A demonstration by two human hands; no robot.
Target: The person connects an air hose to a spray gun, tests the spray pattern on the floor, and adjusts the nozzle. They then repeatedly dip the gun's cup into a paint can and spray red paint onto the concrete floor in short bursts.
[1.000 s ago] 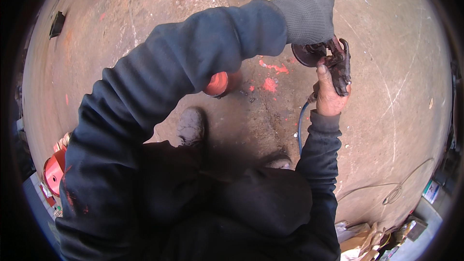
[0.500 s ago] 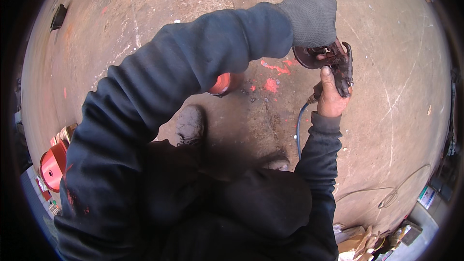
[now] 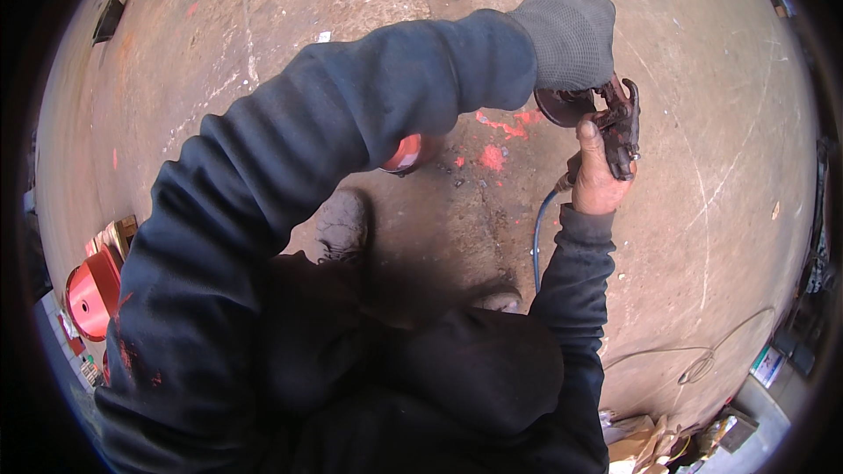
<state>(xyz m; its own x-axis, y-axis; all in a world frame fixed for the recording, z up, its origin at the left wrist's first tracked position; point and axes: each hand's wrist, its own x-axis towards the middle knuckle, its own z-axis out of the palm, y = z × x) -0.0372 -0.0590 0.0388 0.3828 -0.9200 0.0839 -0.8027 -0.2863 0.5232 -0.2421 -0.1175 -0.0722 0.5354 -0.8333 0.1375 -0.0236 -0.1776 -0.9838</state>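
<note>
Out ahead on the right, my bare right hand (image 3: 602, 183) is wrapped round a dark, paint-stained spray gun (image 3: 623, 130), with the thumb up along its near side. A blue hose (image 3: 538, 233) runs from the gun's fitting down beside my right forearm. My left hand (image 3: 575, 39), in a grey knit glove, reaches across from the far side and curls down onto the gun. Its fingertips are mostly hidden. Just under the glove shows the gun's dark round part (image 3: 562, 108). Beneath my left sleeve, a round red thing (image 3: 405, 154) is partly covered.
Red paint spots (image 3: 492, 157) mark the concrete floor (image 3: 702, 114). Far left stands a red round-ended container (image 3: 89, 300). A thin looped cord (image 3: 700, 364) lies at the lower right, near crumpled brown paper (image 3: 644, 448). My shoe (image 3: 342, 224) is below my left arm.
Both hands stay on the spray gun, which has shifted only slightly. The hose has swung a little left, and the whole view has moved slightly.
</note>
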